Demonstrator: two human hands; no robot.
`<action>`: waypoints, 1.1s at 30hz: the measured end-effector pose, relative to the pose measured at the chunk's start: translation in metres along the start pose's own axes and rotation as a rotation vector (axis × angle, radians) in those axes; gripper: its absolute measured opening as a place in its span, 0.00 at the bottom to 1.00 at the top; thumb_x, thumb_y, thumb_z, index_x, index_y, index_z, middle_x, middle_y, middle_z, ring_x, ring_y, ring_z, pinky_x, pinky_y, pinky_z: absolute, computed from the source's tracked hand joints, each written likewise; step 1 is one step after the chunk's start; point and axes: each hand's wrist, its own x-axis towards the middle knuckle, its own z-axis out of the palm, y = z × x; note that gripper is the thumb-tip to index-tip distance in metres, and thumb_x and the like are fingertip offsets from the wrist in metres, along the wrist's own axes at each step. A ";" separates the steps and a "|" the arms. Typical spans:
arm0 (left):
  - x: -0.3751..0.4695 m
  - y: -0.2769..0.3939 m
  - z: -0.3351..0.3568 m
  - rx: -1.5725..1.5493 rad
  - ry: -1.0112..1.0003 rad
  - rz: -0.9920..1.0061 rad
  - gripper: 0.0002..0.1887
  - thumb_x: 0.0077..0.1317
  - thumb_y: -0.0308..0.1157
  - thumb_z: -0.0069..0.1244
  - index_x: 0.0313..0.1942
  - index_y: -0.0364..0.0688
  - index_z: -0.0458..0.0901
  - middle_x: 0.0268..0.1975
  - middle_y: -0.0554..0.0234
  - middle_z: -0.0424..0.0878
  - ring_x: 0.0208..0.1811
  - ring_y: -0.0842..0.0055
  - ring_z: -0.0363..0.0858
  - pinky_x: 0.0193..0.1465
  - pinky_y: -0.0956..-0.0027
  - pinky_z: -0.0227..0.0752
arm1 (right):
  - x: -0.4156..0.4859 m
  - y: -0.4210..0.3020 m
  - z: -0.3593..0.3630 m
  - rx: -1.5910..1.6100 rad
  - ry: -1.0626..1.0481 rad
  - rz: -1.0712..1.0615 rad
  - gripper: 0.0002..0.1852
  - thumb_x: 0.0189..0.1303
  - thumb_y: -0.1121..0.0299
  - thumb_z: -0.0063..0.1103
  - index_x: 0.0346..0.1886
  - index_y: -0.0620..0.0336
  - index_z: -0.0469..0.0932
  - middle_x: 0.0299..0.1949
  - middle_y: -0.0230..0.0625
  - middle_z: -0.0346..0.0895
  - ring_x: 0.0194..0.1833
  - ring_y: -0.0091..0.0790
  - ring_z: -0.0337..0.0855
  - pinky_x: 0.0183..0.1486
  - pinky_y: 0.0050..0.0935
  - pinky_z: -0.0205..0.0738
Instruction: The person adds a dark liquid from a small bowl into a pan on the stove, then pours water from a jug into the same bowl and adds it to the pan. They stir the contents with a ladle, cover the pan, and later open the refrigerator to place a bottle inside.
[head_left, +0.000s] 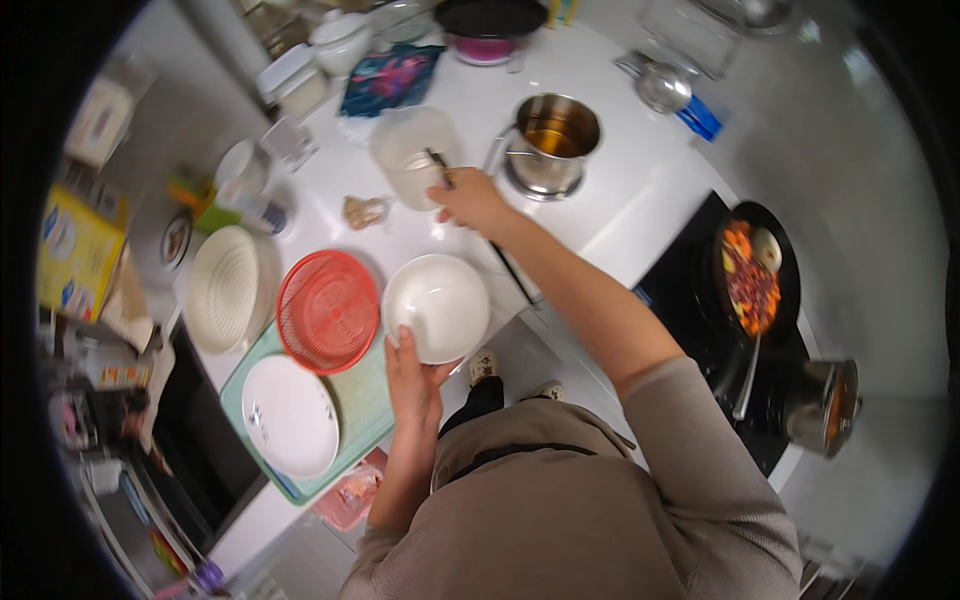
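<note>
My left hand (415, 382) grips the near rim of a white bowl (446, 300), its thumb inside the edge. The bowl looks to have nothing in it and is held at the counter's front edge. In my right hand (474, 201) are dark chopsticks (514, 276); one end sticks out past the fingers, the other slants back towards me. That hand is at the near side of a translucent plastic container (409, 139), partly covering it. Whether the chopsticks' far end is inside the container I cannot tell. A small clear plastic bag (365, 212) with brownish contents lies left of it.
A metal pot (551, 146) with brown liquid stands right of the container. On the black cooktop (705, 360) are a frying pan (789, 277) of chopped food and a lidded pot (817, 420). Left are a red colander (330, 311), a white plate (289, 416) and a green tray (360, 405).
</note>
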 end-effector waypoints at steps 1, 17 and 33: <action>0.002 -0.001 -0.003 0.004 0.011 -0.018 0.28 0.71 0.47 0.41 0.64 0.42 0.55 0.61 0.50 0.66 0.58 0.57 0.73 0.48 0.52 0.80 | 0.001 -0.004 0.004 0.052 0.004 0.039 0.16 0.55 0.60 0.62 0.32 0.66 0.78 0.25 0.38 0.80 0.19 0.27 0.77 0.19 0.24 0.69; -0.003 -0.011 0.040 0.302 -0.258 -0.080 0.32 0.70 0.55 0.36 0.65 0.44 0.56 0.61 0.54 0.66 0.59 0.63 0.72 0.48 0.54 0.76 | -0.197 -0.116 -0.147 -0.191 0.089 -0.430 0.17 0.59 0.56 0.56 0.33 0.62 0.82 0.18 0.31 0.73 0.23 0.22 0.73 0.27 0.24 0.68; -0.020 -0.060 0.157 0.310 -0.680 -0.202 0.25 0.72 0.51 0.34 0.57 0.40 0.60 0.53 0.52 0.73 0.48 0.68 0.81 0.40 0.64 0.82 | -0.351 -0.072 -0.242 -0.780 0.282 0.030 0.16 0.60 0.65 0.60 0.25 0.69 0.70 0.16 0.41 0.58 0.20 0.35 0.57 0.25 0.34 0.57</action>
